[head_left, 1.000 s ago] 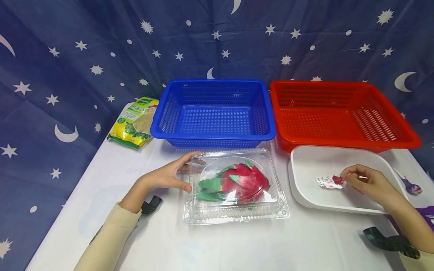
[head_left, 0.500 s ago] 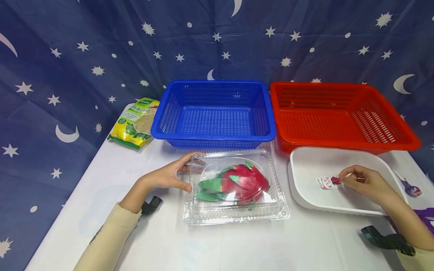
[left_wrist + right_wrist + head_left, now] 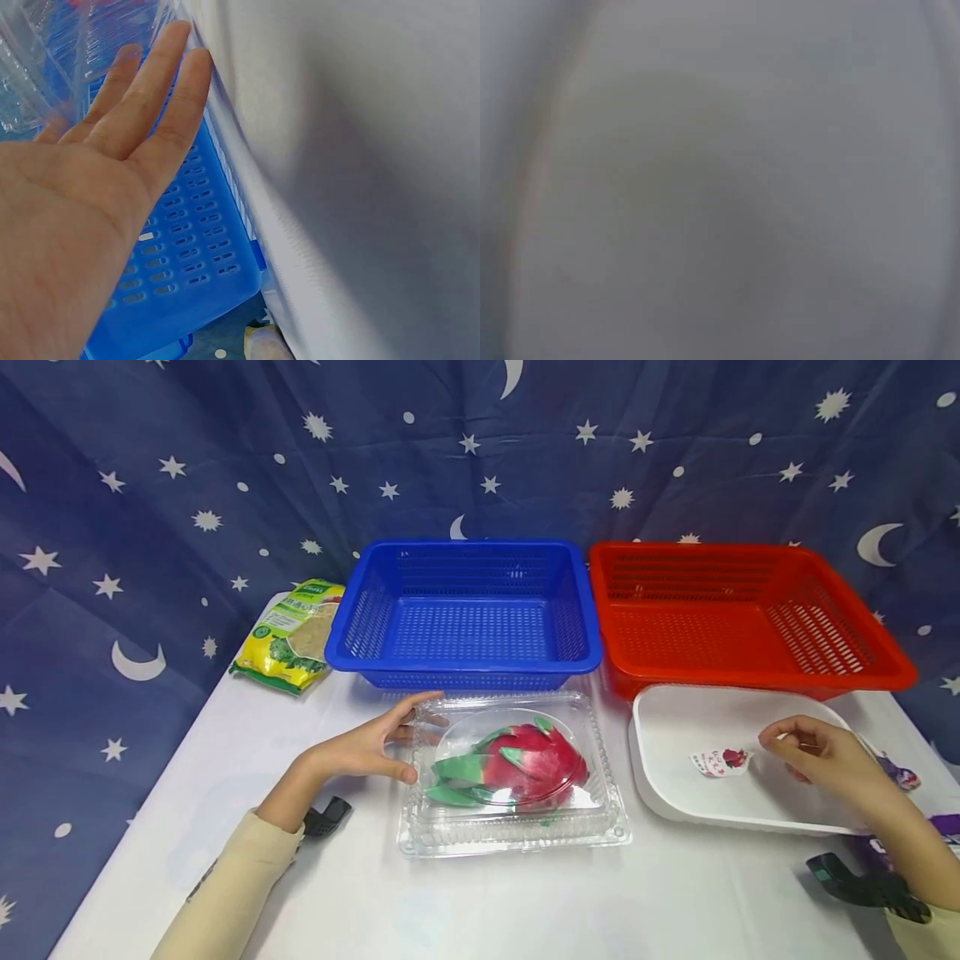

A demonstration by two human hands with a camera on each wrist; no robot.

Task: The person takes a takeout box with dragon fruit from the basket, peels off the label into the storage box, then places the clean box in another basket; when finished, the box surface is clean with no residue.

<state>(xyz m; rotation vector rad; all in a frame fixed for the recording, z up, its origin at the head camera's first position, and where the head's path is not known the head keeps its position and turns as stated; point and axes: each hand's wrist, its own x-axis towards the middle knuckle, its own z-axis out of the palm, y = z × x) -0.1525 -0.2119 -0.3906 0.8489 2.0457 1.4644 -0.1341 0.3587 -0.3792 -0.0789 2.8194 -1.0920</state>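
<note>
In the head view, a clear plastic clamshell box (image 3: 517, 839) lies on the white table, with a red and green toy dragon fruit (image 3: 528, 768) inside. My left hand (image 3: 367, 747) is at the box's left side, fingers spread, some seen through the plastic; the left wrist view shows those fingers nearly straight against the clear plastic. A small white label (image 3: 720, 762) with a red fruit picture lies in the white tray (image 3: 667, 802). Over that tray my right hand (image 3: 821, 760) hovers just right of the label, fingers loosely bent, nothing visible between them. The right wrist view is only a grey blur.
Behind the box stands a blue basket (image 3: 465, 664), with a red basket (image 3: 757, 677) to its right. A yellow-green food packet (image 3: 288, 639) lies at the left. A wrapped lollipop (image 3: 900, 775) and a purple packet (image 3: 948, 827) are beyond the tray's right side.
My right hand has let go of the label and drawn off to the right, leaving it in the tray. The left hand stays by the box. The head view shifts slightly.
</note>
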